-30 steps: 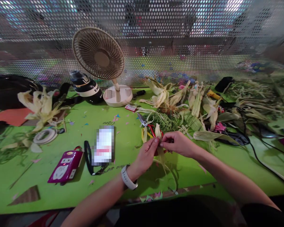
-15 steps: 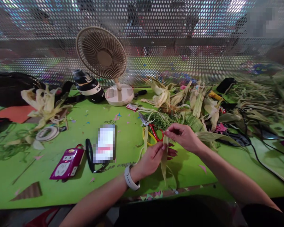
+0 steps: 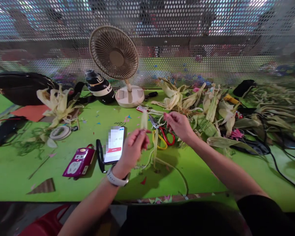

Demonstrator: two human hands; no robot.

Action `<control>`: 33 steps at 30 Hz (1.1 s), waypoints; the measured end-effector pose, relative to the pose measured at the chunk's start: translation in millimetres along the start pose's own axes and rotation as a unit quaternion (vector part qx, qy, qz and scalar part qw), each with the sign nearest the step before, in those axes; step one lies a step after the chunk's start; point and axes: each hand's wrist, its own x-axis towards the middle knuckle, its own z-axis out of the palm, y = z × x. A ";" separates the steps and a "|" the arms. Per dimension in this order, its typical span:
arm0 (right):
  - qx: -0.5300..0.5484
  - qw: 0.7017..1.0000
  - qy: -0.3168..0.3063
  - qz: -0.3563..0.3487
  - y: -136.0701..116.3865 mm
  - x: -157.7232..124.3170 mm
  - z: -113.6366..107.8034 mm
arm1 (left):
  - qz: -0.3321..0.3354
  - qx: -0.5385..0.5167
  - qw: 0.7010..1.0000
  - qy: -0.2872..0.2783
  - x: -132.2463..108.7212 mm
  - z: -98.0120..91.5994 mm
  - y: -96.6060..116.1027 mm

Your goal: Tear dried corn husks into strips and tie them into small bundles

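Observation:
My left hand (image 3: 134, 144) is closed on a pale strip of corn husk (image 3: 144, 120), which stands up above the fingertips. Apart from it, my right hand (image 3: 179, 125) has its thumb and fingers pinched together over the scissors with red handles (image 3: 167, 137). Whether anything lies in that pinch, I cannot make out. Yellow-handled scissors (image 3: 159, 141) lie between the two hands, with another husk strip (image 3: 155, 147) across them. A long thin strand (image 3: 178, 170) curves over the table toward its front edge.
Dried corn husks (image 3: 211, 105) and green fibres are heaped at the back right. A fan (image 3: 116, 59), a bottle (image 3: 99, 87) and a black bag (image 3: 22, 87) stand behind. Left of my hands lie a phone (image 3: 116, 146), a purple power socket (image 3: 79, 162) and a tape roll (image 3: 60, 132).
My hands have come apart. The left has gone left, lifting the husk strip upright. The right has shifted away from me toward the scissors. My view has turned slightly left.

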 end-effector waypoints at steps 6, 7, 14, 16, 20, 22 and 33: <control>-0.365 0.907 -0.208 0.010 12.3 -13.9 42.3 | 0.029 0.005 0.996 0.087 27.3 -18.0 -11.1; -0.391 0.893 -0.223 0.005 11.5 -16.7 44.8 | 0.021 0.002 0.997 0.078 29.6 -16.8 -14.3; -0.234 0.943 -0.235 0.006 19.8 -13.5 25.7 | -0.022 -0.034 0.998 0.056 33.5 -15.7 -27.9; -0.057 0.966 -0.239 0.075 25.8 -12.0 17.3 | -0.042 -0.058 0.996 0.061 33.5 -14.9 -29.0; 0.314 0.908 -0.194 0.201 32.9 -16.8 7.2 | -0.086 -0.105 0.989 0.063 33.3 -8.2 -30.6; 0.362 0.893 -0.156 0.218 33.2 -20.9 6.5 | -0.088 -0.111 0.988 0.065 33.8 -4.4 -33.0; 0.166 0.980 -0.077 0.081 26.9 -22.8 -6.5 | -0.032 -0.050 0.998 0.033 42.8 23.6 -43.5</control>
